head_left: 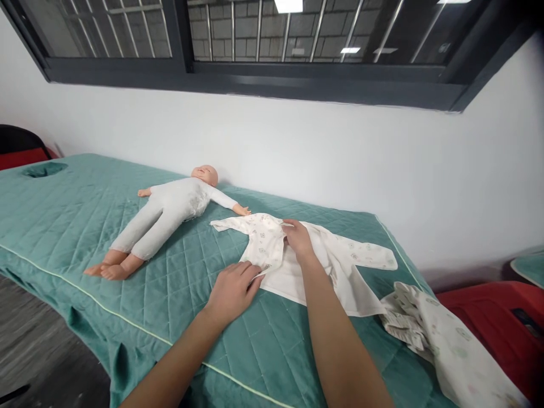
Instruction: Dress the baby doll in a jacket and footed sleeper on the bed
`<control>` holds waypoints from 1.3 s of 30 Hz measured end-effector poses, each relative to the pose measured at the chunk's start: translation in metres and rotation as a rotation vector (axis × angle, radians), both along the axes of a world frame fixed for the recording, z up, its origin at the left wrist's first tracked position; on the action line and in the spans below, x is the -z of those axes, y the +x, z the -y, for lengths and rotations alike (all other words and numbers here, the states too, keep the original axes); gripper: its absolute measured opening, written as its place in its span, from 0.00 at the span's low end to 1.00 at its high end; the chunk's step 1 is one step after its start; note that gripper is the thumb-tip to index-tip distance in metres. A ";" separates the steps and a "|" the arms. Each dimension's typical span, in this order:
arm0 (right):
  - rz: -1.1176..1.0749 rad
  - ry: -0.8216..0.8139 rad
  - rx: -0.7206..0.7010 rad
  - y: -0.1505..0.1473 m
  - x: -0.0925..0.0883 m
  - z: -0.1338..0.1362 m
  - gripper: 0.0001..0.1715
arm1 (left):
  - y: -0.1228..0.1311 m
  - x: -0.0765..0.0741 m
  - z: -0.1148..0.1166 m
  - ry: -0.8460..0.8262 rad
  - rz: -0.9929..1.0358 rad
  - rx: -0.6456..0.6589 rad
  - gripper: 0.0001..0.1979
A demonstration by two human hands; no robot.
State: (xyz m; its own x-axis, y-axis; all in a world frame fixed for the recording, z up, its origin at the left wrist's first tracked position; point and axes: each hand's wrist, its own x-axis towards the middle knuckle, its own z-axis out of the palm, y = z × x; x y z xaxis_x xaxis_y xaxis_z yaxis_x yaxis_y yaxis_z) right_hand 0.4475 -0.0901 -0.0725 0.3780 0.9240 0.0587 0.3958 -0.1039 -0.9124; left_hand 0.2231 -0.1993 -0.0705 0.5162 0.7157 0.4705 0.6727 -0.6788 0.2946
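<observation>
A white baby shirt (pixel 266 241) with small printed figures lies spread on the green quilted bed cover (pixel 178 306), its front opened out and its sleeves stretched to both sides. My left hand (pixel 233 288) pinches the lower edge of the front panel between thumb and fingers. Higher up, near the collar, my right hand (pixel 297 238) has its fingers closed on the edge of the same panel; the fingertips are partly hidden. Left of the shirt a baby doll (pixel 174 204) in a white body lies on its back, one hand close to the shirt's far sleeve.
A crumpled printed baby garment (pixel 442 334) hangs over the bed's right end, beside a red plastic chair (pixel 497 323). Behind the bed rises a white wall with a dark-framed window (pixel 255 82). The cover has a round hole (pixel 45 169) at far left.
</observation>
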 end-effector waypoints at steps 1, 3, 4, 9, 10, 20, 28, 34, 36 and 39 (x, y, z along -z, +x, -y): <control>-0.010 -0.003 0.023 0.000 0.000 -0.001 0.20 | 0.000 0.000 0.000 0.009 0.002 -0.010 0.13; -0.030 -0.007 0.061 0.002 -0.001 -0.003 0.16 | 0.000 0.002 0.000 0.036 0.007 -0.026 0.14; -0.049 -0.010 0.068 0.004 -0.002 -0.005 0.15 | 0.000 0.003 0.000 0.052 0.011 -0.030 0.15; -0.277 -0.039 -0.032 0.006 -0.007 -0.014 0.19 | -0.001 0.007 0.000 0.125 0.066 -0.020 0.13; -0.340 -0.037 -0.062 0.006 -0.007 -0.014 0.21 | -0.001 0.007 0.000 0.137 0.081 -0.013 0.13; -0.792 0.147 -0.163 0.010 -0.015 -0.008 0.19 | 0.005 0.006 -0.006 0.174 0.223 -0.031 0.09; -0.628 0.015 -0.101 0.016 -0.010 -0.002 0.24 | 0.022 0.001 -0.024 -0.101 0.540 -0.153 0.13; -0.682 0.032 -0.237 0.010 -0.031 0.008 0.22 | 0.007 0.002 -0.035 -0.351 1.135 -0.576 0.14; -0.736 0.121 -0.309 0.005 -0.034 0.008 0.23 | 0.005 0.007 -0.038 -0.260 1.256 -0.660 0.12; -0.602 0.108 -0.293 -0.004 -0.030 0.009 0.21 | 0.002 0.014 -0.043 -0.162 1.291 -0.715 0.13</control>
